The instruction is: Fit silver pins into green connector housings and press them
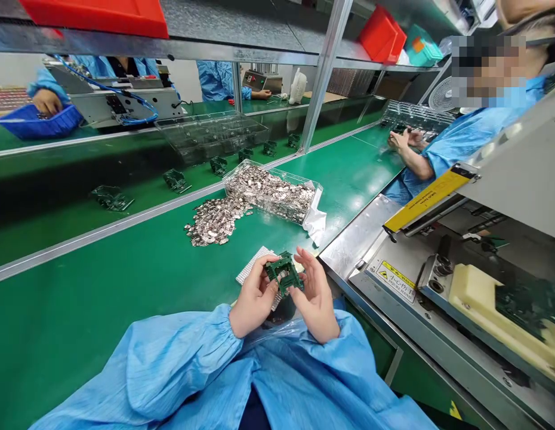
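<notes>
The green frame (283, 261) is up between the two hands. The left hand (254, 298) has its thumb and pointer finger pinched on the frame's left side, so it looks like this hand does most of the holding. The right hand (317, 301) has its thumb at the frame's near right side, with its other fingers bent and a bit spread; I cannot tell if they grip or just rest there. Holding it by the sides leaves the hole in its middle easy to see.

A white pad (249, 264) lies just under the left fingers, partly hidden by them. Past the fingertips is a heap of bits (217, 221), small and shiny, loose on the counter (161, 286), maybe there for an easy reach. Beside the heap, ahead of the fingers, a clear box (317, 199) has lots more bits; its walls stop them from sliding all over. A white sheet (317, 226) hangs at the box's right end.

Far past the fingers, over a rail (125, 223), green parts (175, 181) sit in a row with gaps, maybe so they do not bump. Right of the right fingers, a machine (523, 197) has a warning label (396, 280), likely to make people mind their hands
</notes>
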### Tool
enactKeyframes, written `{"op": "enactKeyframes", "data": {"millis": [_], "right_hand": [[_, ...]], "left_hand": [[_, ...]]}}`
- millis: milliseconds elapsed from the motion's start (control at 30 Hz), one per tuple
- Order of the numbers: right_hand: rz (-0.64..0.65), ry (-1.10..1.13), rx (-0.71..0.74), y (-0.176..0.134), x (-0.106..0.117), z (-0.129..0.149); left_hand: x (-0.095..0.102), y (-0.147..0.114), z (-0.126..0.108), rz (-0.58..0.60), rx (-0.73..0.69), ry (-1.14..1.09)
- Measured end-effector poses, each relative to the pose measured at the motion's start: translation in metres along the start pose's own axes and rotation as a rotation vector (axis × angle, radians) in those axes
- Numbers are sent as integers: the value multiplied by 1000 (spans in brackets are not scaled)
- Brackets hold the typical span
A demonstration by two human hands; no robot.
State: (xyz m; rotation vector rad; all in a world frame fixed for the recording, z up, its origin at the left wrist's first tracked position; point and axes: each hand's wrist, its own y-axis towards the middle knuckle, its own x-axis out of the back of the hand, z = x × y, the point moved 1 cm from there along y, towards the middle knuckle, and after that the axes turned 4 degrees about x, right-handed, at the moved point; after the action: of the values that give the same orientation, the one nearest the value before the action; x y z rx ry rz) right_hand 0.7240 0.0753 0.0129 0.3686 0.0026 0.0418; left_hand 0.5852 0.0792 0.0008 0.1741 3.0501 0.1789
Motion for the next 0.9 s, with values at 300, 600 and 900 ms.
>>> {"op": "enactKeyframes", "data": {"millis": [300,600,900], "right_hand": [[88,-189,168,-43,107,62],[-1296,-389,419,-119,265,101],[-1022,-573,221,-108,317,108]], "left_hand": [[-35,8,-80,869,178,247],[-229,81,-91,852,-522,480],[-328,99,-81,879,-356,360]]}}
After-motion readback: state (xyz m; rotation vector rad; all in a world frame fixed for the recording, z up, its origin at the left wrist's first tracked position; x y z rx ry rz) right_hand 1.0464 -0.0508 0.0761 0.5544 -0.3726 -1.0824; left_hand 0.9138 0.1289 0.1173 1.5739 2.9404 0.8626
